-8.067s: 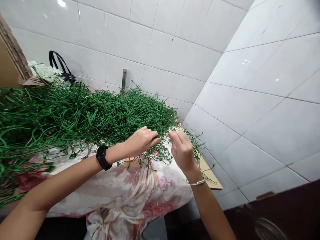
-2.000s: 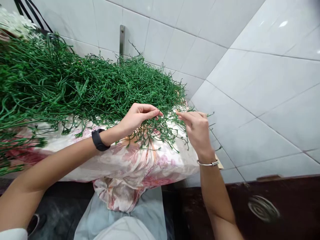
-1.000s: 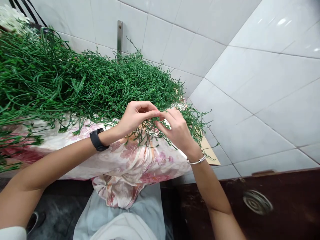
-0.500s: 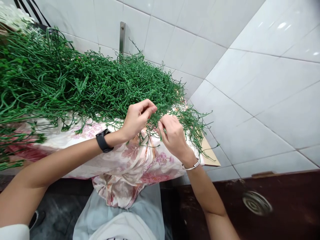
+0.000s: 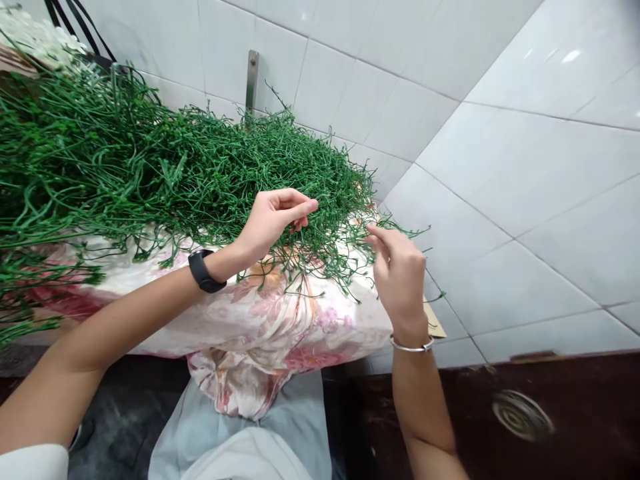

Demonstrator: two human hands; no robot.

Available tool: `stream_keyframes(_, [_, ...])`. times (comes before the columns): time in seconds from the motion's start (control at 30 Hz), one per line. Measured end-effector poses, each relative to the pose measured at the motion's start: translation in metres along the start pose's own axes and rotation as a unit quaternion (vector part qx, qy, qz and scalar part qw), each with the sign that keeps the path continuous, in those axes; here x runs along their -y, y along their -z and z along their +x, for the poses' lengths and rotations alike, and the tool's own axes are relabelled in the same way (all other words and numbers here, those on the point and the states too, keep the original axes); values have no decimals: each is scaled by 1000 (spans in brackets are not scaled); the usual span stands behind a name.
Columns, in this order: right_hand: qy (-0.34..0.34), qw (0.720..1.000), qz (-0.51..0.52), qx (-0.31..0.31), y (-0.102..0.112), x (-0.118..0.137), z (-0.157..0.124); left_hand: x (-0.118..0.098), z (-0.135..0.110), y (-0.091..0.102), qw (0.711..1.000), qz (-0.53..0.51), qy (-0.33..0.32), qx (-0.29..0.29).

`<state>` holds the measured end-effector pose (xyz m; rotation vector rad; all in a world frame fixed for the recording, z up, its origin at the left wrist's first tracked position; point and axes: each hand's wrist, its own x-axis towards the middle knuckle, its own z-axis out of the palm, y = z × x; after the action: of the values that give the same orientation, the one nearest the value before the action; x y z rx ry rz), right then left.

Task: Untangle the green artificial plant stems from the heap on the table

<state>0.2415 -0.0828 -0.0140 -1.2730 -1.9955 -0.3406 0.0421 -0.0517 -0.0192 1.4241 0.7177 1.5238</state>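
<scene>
A big heap of thin green artificial stems [image 5: 165, 160] lies on a table covered with a pink floral cloth [image 5: 260, 320]. My left hand [image 5: 273, 220], with a black wristband, pinches a few stems at the heap's near right edge. My right hand [image 5: 400, 277], wearing a silver bangle, is closed in a pinch on thin green strands at the heap's right end, a little apart from the left hand. The strands hang over the cloth's edge between the two hands.
White tiled walls meet in a corner behind and to the right. A metal bracket [image 5: 251, 77] is fixed to the back wall. White flowers [image 5: 37, 40] and black bag handles [image 5: 75, 30] sit at the far left. A dark floor with a round drain [image 5: 523, 413] lies lower right.
My hands were close together on the strands half a second ago. Now the right hand has pulled out to the right, and the left hand has stayed at the heap.
</scene>
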Motion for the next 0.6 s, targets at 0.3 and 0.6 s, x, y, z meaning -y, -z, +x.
stream_keyframes(0.3, [104, 987, 113, 46, -35, 39, 5, 1, -6, -6, 1000, 5, 10, 14])
stream_keyframes(0.6, [112, 993, 27, -39, -32, 34, -22, -3, 5, 3, 987, 6, -71, -145])
